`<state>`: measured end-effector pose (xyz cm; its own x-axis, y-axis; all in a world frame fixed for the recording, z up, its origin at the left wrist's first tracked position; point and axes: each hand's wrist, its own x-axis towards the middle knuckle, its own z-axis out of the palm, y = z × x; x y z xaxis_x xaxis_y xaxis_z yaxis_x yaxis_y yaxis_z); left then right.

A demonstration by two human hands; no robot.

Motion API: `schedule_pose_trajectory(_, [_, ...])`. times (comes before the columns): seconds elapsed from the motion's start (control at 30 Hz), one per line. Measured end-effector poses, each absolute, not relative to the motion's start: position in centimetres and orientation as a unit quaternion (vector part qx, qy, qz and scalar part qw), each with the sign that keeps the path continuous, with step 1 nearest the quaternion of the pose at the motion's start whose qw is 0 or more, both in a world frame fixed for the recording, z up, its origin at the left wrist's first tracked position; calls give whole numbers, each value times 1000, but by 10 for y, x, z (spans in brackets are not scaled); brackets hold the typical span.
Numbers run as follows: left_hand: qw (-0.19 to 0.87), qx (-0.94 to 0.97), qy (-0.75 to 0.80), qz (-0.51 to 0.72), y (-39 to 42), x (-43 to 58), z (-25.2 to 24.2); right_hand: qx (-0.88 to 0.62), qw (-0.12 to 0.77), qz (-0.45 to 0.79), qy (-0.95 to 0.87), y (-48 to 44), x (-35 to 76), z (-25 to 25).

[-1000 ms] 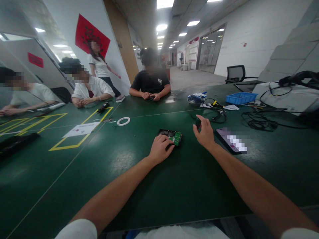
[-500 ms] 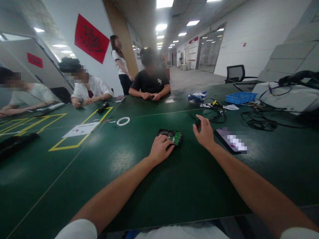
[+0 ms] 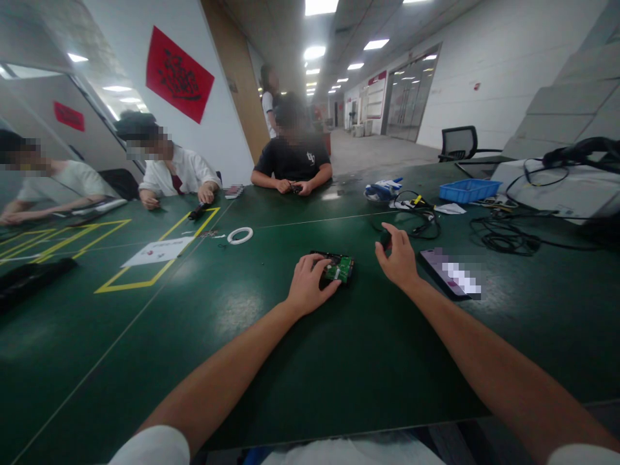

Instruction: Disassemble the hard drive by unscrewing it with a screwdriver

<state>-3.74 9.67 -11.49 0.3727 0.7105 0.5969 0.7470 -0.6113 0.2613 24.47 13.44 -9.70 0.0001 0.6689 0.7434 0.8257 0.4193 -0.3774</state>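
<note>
A hard drive (image 3: 341, 267) lies flat on the green table with its green circuit board facing up. My left hand (image 3: 309, 284) grips it from the left, fingers along the far side and thumb at the near edge, covering part of its black casing. To the right of the drive and apart from it, my right hand (image 3: 398, 257) is closed on a small dark object (image 3: 385, 239) with a hint of red. Most of that object is hidden by the fingers, so its kind is unclear. Beside my right wrist lies a phone (image 3: 443, 271) with its screen up.
Black cables (image 3: 421, 223) and a blue tray (image 3: 469, 190) lie beyond my right hand. A white ring (image 3: 240, 236) and a paper sheet (image 3: 157, 252) are on the left. Across the table sits a person in black (image 3: 293, 158); others sit at the left.
My left hand has shifted slightly left on the hard drive and its fingers have spread, baring more circuit board. A seated person has reached for a black item; the standing person has walked right.
</note>
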Motion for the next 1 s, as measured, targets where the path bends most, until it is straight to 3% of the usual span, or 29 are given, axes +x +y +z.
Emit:
schedule_pose_trajectory(0.1, [-1, -788, -489, -374, 103, -44, -119, -540, 468, -74, -695, 134, 244, -97])
schedule_pose_trajectory(0.23, [-118, -727, -540, -406, 120, -54, -130, -551, 472, -60, -685, 134, 244, -98])
schedule_pose_trajectory(0.4, [-290, -679, -520, -430, 152, -62, -131, -536, 474, -54, -697, 134, 241, -99])
schedule_pose_trajectory(0.57, [-389, -664, -486, -413, 167, -69, -126, -532, 466, -49, -705, 133, 239, -100])
schedule_pose_trajectory(0.7, [-357, -668, -504, -414, 158, -70, -125, -535, 471, -60, -698, 133, 240, -100])
schedule_pose_trajectory(1.0, [-167, -713, -571, -371, 109, -62, -111, -542, 467, -78, -694, 133, 244, -99])
